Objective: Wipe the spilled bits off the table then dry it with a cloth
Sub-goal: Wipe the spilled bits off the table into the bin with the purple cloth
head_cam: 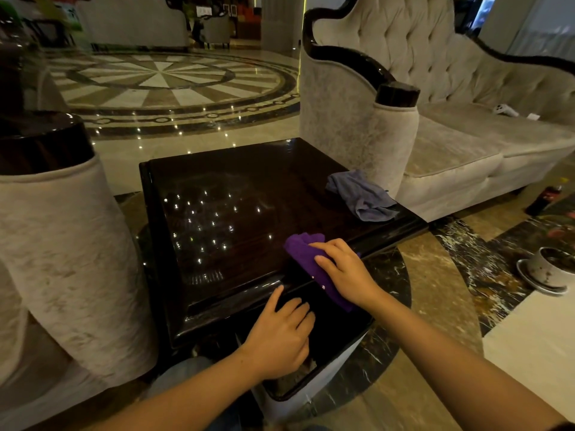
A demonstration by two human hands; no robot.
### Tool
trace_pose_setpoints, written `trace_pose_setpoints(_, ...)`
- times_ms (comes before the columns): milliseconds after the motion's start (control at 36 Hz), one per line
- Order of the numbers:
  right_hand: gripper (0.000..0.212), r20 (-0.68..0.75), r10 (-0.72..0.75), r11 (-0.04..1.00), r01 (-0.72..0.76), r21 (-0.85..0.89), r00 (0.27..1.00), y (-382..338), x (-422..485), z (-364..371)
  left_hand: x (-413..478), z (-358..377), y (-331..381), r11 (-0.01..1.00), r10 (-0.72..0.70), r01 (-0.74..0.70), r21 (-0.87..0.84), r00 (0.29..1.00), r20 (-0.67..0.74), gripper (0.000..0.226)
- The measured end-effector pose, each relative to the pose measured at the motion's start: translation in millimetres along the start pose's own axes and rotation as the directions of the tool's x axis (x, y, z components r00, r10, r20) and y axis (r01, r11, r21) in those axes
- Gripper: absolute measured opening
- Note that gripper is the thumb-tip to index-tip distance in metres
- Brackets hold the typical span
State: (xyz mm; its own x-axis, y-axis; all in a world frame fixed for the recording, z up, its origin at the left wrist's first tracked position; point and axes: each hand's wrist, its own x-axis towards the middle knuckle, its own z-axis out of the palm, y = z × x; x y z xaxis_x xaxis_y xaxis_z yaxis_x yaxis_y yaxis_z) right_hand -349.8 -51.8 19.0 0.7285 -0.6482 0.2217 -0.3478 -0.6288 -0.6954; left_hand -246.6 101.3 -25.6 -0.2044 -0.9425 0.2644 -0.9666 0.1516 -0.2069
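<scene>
A dark glossy square table [224, 194] stands between two armchairs. My right hand [345, 272] presses a purple cloth [303, 248] onto the table's near right edge, and part of the cloth hangs over that edge. My left hand [280, 334] holds the rim of a white bin with a black liner [329, 368], kept just under the table's near edge below the cloth. A crumpled grey-blue cloth [362, 195] lies on the table's far right corner, apart from both hands. No spilled bits show on the shiny top.
A beige armchair arm [62, 244] stands close on the left, and a beige tufted sofa [466, 144] on the right. On the marble floor to the right sit a white cup on a saucer [547, 270] and a dark bottle [544, 199].
</scene>
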Motion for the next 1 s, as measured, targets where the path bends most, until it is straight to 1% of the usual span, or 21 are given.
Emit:
trace_pose_setpoints(56, 0.032, 0.001, -0.003, 1.000, 0.003, -0.006, 1.000, 0.5, -0.2, 0.2, 8.6, -5.9, -1.3, 0.998, -0.065, 0.064, -0.024, 0.997, -0.035, 0.048)
trace_pose_setpoints(139, 0.032, -0.002, -0.007, 1.000, 0.007, 0.009, 1.000, 0.0, 0.3, 1.1, 18.7, -15.8, -3.0, 0.990, -0.136, 0.135, -0.042, 0.991, -0.018, 0.064)
trace_pose_setpoints(194, 0.032, 0.003, -0.007, 1.000, 0.007, 0.026, 1.000, -0.9, 0.9, 1.2, 20.4, -18.4, -2.8, 0.987, -0.161, 0.162, -0.016, 0.984, 0.072, 0.072)
trace_pose_setpoints(250, 0.032, 0.007, -0.006, 1.000, 0.006, 0.016, 1.000, -1.0, 1.4, 0.2, 15.5, -12.6, -0.8, 0.992, -0.125, 0.129, -0.007, 0.973, 0.195, 0.072)
trace_pose_setpoints(306, 0.032, 0.000, -0.001, 1.000, 0.001, 0.012, 1.000, -0.7, 2.0, -1.9, 9.2, -0.1, 1.8, 0.992, -0.089, 0.117, -0.052, 0.921, 0.379, 0.066)
trace_pose_setpoints(333, 0.032, -0.003, 0.003, 1.000, -0.003, 0.018, 1.000, -0.5, 2.3, -2.9, 4.7, 5.4, 3.8, 0.993, -0.067, 0.100, -0.056, 0.905, 0.421, 0.063)
trace_pose_setpoints(389, 0.032, -0.004, 0.003, 1.000, -0.003, 0.020, 1.000, 0.1, 2.1, -4.4, -3.2, 6.4, 7.0, 0.993, -0.059, 0.096, -0.069, 0.906, 0.419, 0.057)
trace_pose_setpoints(417, 0.032, -0.003, 0.001, 1.000, -0.001, 0.018, 1.000, 0.2, 1.7, -4.7, -5.8, 5.1, 7.7, 0.991, -0.073, 0.109, -0.073, 0.920, 0.384, 0.053)
trace_pose_setpoints(472, 0.032, 0.001, -0.001, 1.000, 0.001, 0.021, 1.000, 0.1, 0.8, -4.8, -2.5, -0.6, 6.6, 0.988, -0.123, 0.143, -0.065, 0.960, 0.251, 0.052)
trace_pose_setpoints(500, 0.032, 0.001, -0.003, 1.000, 0.003, 0.025, 1.000, 0.0, 0.3, -4.6, 2.7, -3.7, 6.6, 0.981, -0.149, 0.168, -0.097, 0.973, 0.177, 0.055)
trace_pose_setpoints(528, 0.032, 0.000, -0.007, 0.999, 0.007, 0.031, 1.000, -0.2, -0.3, -4.2, 7.9, -7.2, 5.8, 0.975, -0.172, 0.185, -0.121, 0.978, 0.115, 0.059)
trace_pose_setpoints(583, 0.032, 0.000, -0.012, 0.999, 0.012, 0.049, 1.000, -1.0, -1.1, -3.2, 15.6, -9.5, 2.6, 0.976, -0.190, 0.193, -0.098, 0.981, 0.045, 0.066)
trace_pose_setpoints(611, 0.032, 0.004, -0.012, 0.998, 0.012, 0.059, 1.000, -1.4, -1.0, -2.8, 17.1, -8.3, 1.4, 0.975, -0.203, 0.208, -0.082, 0.977, 0.065, 0.070)
trace_pose_setpoints(667, 0.032, 0.011, -0.013, 0.998, 0.012, 0.062, 1.000, -1.3, -0.8, -3.0, 17.2, -12.7, 0.8, 0.971, -0.229, 0.238, -0.024, 0.955, 0.187, 0.073)
trace_pose_setpoints(722, 0.031, 0.007, -0.013, 0.998, 0.012, 0.054, 1.000, -0.4, 0.4, -4.5, 9.5, -4.7, 3.6, 0.985, -0.157, 0.169, -0.015, 0.941, 0.299, 0.069)
trace_pose_setpoints(750, 0.031, -0.001, -0.012, 0.999, 0.012, 0.053, 1.000, 0.1, 1.6, -6.1, 6.9, 1.9, 4.8, 0.989, -0.121, 0.146, -0.034, 0.912, 0.391, 0.065)
trace_pose_setpoints(778, 0.031, -0.011, -0.012, 0.999, 0.012, 0.050, 1.000, 0.6, 2.8, -7.6, 3.2, 9.6, 6.3, 0.993, -0.082, 0.112, -0.043, 0.894, 0.440, 0.062)
trace_pose_setpoints(833, 0.031, -0.023, -0.017, 0.999, 0.018, 0.041, 1.000, 1.8, 5.3, -10.2, -3.1, 17.0, 7.7, 0.999, -0.011, 0.027, -0.033, 0.912, 0.411, 0.056)
trace_pose_setpoints(889, 0.031, -0.024, -0.017, 0.999, 0.018, 0.038, 1.000, 2.6, 7.5, -12.1, -4.4, 11.5, 6.3, 0.998, -0.025, 0.043, -0.042, 0.932, 0.362, 0.049)
trace_pose_setpoints(944, 0.031, -0.019, -0.014, 0.999, 0.015, 0.038, 1.000, 3.5, 8.9, -12.7, 1.3, 5.4, 4.3, 0.999, -0.041, 0.048, -0.026, 0.973, 0.225, 0.039)
trace_pose_setpoints(1000, 0.032, -0.013, -0.017, 0.999, 0.018, 0.035, 1.000, 4.6, 10.1, -12.7, 10.5, 2.1, 1.4, 0.995, -0.059, 0.067, -0.078, 0.993, 0.105, 0.026)
